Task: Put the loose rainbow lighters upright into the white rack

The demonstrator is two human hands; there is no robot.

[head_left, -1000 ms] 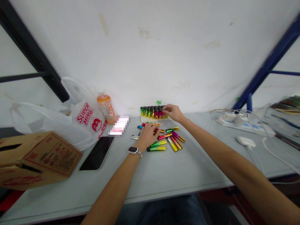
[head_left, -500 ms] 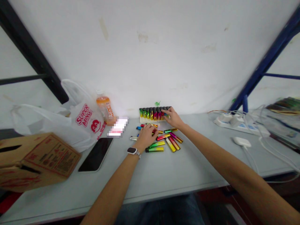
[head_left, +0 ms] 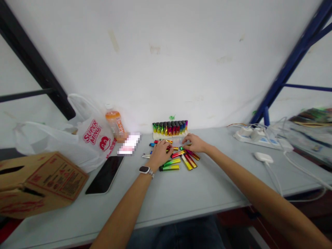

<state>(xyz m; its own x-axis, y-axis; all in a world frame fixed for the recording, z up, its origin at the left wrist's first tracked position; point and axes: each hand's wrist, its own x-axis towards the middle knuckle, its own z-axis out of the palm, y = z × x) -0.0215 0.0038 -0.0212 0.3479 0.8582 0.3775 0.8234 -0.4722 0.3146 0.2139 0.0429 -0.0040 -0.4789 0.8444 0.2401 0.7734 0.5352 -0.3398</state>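
Note:
Upright lighters [head_left: 169, 129] with dark tops and shiny rainbow-coloured bodies stand packed in rows in a white tray [head_left: 157, 137] against the wall. Loose lighters lie scattered before it, among them a red one [head_left: 178, 154] and a yellow-green one [head_left: 169, 167]. My left hand [head_left: 161, 153], wearing a watch [head_left: 144, 169], rests among them, its bent fingers closed around a red-yellow lighter [head_left: 169, 149] and partly hiding it. Just in front of the tray's right end, my right hand [head_left: 195, 143] hovers over a green lighter [head_left: 182, 148], fingers bent and apart.
To the left are a cardboard box [head_left: 52, 180], a white plastic bag [head_left: 89, 152], an orange drink bottle [head_left: 114, 122] and a black phone [head_left: 105, 175]. A power strip [head_left: 261, 139], a white charger [head_left: 264, 157] and cables lie at the right.
My right hand has left the right end of the upright lighters and come down toward the loose ones. My left hand stays at the pile. The view has shifted slightly.

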